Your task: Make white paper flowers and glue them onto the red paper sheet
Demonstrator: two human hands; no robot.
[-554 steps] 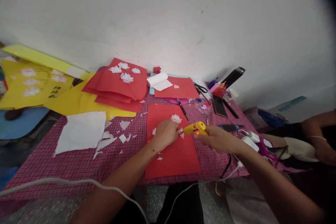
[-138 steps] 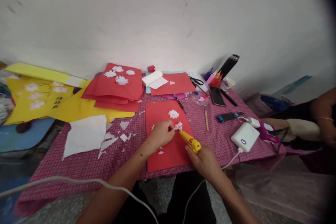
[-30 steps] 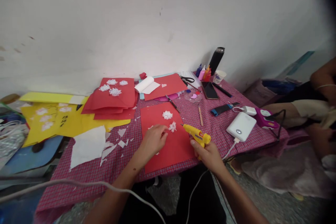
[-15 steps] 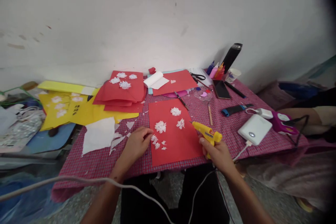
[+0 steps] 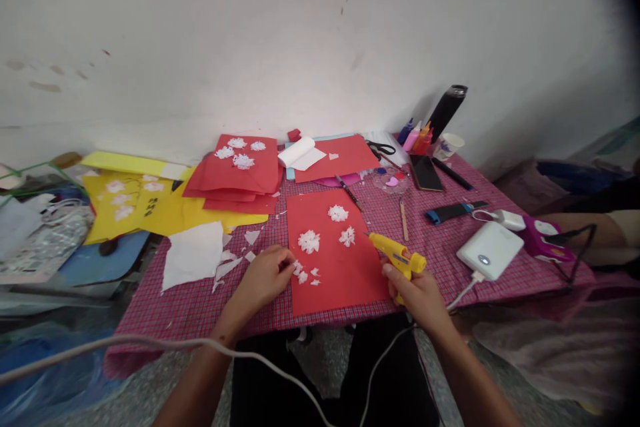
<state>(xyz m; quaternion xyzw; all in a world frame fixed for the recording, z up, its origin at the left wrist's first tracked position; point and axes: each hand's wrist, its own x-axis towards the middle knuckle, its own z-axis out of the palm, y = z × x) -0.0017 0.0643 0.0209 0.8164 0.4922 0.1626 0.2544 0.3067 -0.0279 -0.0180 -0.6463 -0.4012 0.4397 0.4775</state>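
Note:
My right hand (image 5: 419, 292) is wrapped round the handle of a yellow glue gun (image 5: 395, 252), its nozzle pointing left over the right edge of a red paper sheet (image 5: 345, 280). Three white paper flowers lie on that sheet: a left one (image 5: 309, 241), an upper one (image 5: 338, 213) and a right one (image 5: 347, 236). My left hand (image 5: 267, 275) is at the sheet's left edge, thumb and fingers drawn together beside small crumpled white paper bits (image 5: 302, 276). What its fingertips hold, if anything, is hidden.
Left are torn white paper (image 5: 194, 257) and a stack of red paper with white flowers (image 5: 230, 180). Behind lie a brush (image 5: 349, 193), scissors (image 5: 381, 148) and a paint palette (image 5: 391, 180). On the right sit a phone (image 5: 425, 172) and a white power bank (image 5: 490, 251). A cable (image 5: 210, 345) crosses in front.
My left hand has moved slightly right, its fingers now covering some of the white paper bits. The right hand keeps the glue gun in much the same place. The view has shifted slightly.

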